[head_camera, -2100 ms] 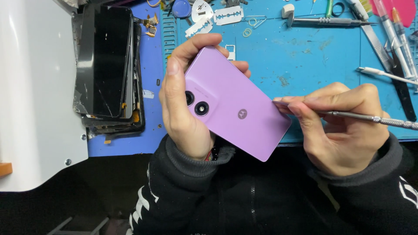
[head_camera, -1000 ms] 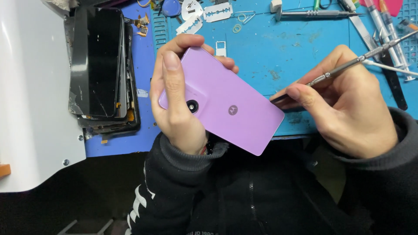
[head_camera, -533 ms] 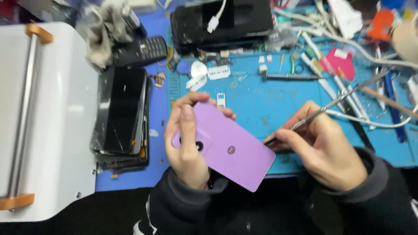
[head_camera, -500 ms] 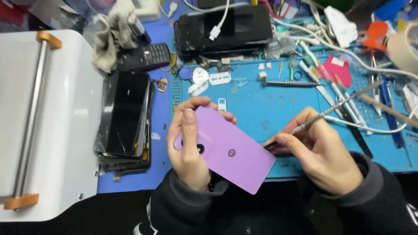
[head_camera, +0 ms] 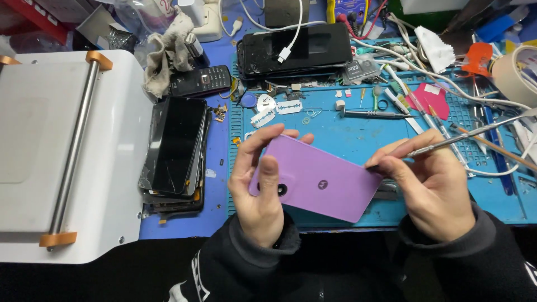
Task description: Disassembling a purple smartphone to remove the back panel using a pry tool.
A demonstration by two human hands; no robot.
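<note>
A left hand (head_camera: 260, 193) grips the camera end of a lilac, flat rectangular smartphone (head_camera: 319, 179), back cover up, above the blue tabletop mat (head_camera: 347, 134). The right hand (head_camera: 433, 187) pinches a thin metal pry tool (head_camera: 470, 134), tip at the phone's far short edge. Prying the seam appears in hand; sliding along it likely follows. The phone's long axis runs left to right, dipping rightward.

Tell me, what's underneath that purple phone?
Under the purple phone the left hand cups one end, above a blue work mat. Whatever lies on the mat directly beneath is covered.
</note>
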